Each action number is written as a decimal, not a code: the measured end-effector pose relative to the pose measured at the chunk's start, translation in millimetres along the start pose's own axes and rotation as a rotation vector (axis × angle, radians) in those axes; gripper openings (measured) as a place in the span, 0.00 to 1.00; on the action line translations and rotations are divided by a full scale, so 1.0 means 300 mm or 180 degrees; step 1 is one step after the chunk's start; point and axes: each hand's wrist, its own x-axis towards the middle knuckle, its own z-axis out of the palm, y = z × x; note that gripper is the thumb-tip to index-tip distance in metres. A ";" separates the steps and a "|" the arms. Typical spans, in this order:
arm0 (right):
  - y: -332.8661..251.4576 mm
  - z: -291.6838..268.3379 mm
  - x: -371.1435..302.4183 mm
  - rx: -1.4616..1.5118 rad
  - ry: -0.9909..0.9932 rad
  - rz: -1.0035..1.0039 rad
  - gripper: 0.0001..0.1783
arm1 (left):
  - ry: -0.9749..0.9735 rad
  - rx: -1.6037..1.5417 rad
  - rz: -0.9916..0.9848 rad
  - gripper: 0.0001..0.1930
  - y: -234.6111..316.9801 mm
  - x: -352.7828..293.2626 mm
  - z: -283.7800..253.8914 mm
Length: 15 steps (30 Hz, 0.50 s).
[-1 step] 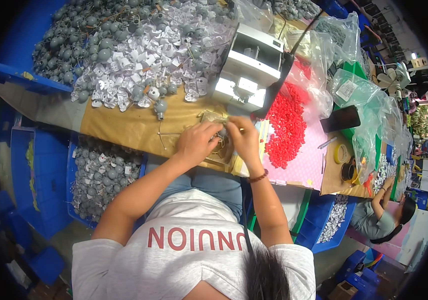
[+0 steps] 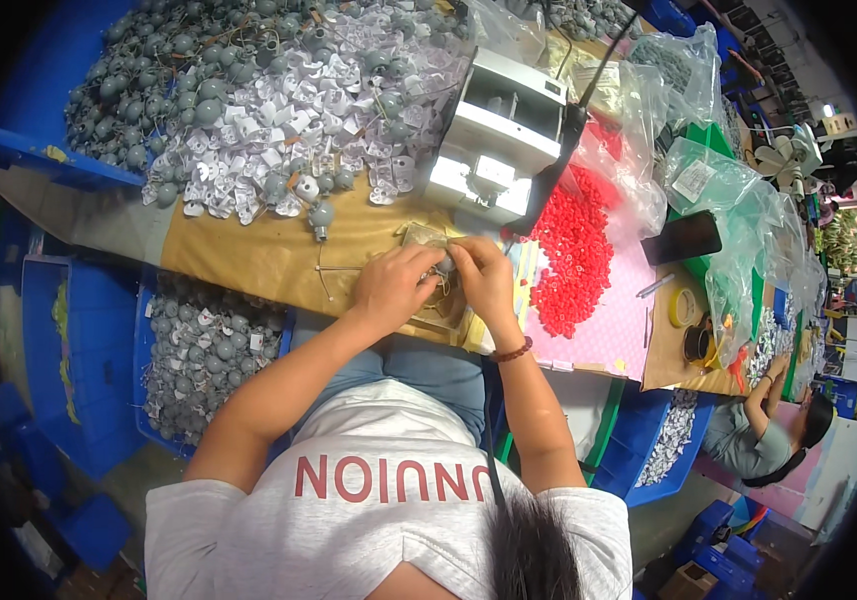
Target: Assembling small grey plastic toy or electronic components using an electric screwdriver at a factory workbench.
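Note:
My left hand (image 2: pixel 395 287) is closed, fingers curled over a small grey round part (image 2: pixel 446 264) at the table's front edge. Close beside it, my right hand (image 2: pixel 487 283) pinches with thumb and forefinger at the top of that part; whatever small bit lies between those fingertips is hidden. Thin wires (image 2: pixel 437 297) show under the fingers. Beneath both hands is a shallow clear tray (image 2: pixel 443 321). A single grey ball-shaped part with a neck (image 2: pixel 322 217) rests on the brown table covering (image 2: pixel 239 255), left of my hands.
Grey balls (image 2: pixel 139 110) and white plastic pieces (image 2: pixel 279 125) are heaped at the back left. A white machine (image 2: pixel 499 135) stands ahead; red pieces (image 2: pixel 574 270) lie to the right, near a phone (image 2: pixel 684 238). A blue bin (image 2: pixel 146 400) sits below. Another person (image 2: pixel 759 440) works far right.
My right hand has shifted slightly left, its fingertips drawing closer over the grey part. My left hand stays in place.

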 end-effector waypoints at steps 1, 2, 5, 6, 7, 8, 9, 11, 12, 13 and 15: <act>-0.002 0.008 0.000 0.0174 -0.0026 0.0424 0.05 | 0.0002 0.0018 -0.0019 0.16 -0.002 0.000 -0.001; 0.006 0.010 0.005 0.0159 -0.0028 0.0548 0.06 | -0.0003 0.0034 -0.0007 0.17 -0.002 -0.001 0.000; -0.014 0.036 0.046 0.0564 0.0225 0.0802 0.07 | -0.0024 0.0043 0.0011 0.17 -0.006 0.002 0.004; -0.030 0.042 0.062 0.0772 0.0356 0.0866 0.07 | -0.0035 0.0021 0.0005 0.17 -0.007 0.004 0.005; -0.026 0.045 0.072 0.0854 0.0341 0.0894 0.08 | -0.0047 -0.0001 -0.0001 0.17 -0.006 0.003 0.005; -0.021 0.051 0.084 0.0941 0.0324 0.0916 0.08 | -0.0049 0.0001 0.0003 0.17 -0.008 0.003 0.006; -0.017 0.056 0.092 0.1028 0.0308 0.0938 0.08 | -0.0051 0.0002 0.0008 0.17 -0.009 0.003 0.009; -0.012 0.065 0.101 0.0999 0.0282 0.0940 0.08 | -0.0038 -0.0009 0.0039 0.18 -0.010 0.005 0.010; -0.013 0.067 0.103 0.0981 0.0266 0.0939 0.08 | -0.0021 -0.0020 0.0065 0.18 -0.011 0.009 0.009; -0.016 0.062 0.103 0.1074 0.0236 0.0938 0.09 | -0.0003 -0.0030 0.0091 0.18 -0.011 0.011 0.009; -0.048 0.042 0.100 0.1277 0.0156 0.0929 0.10 | -0.0005 -0.0234 -0.0112 0.18 -0.012 0.012 0.003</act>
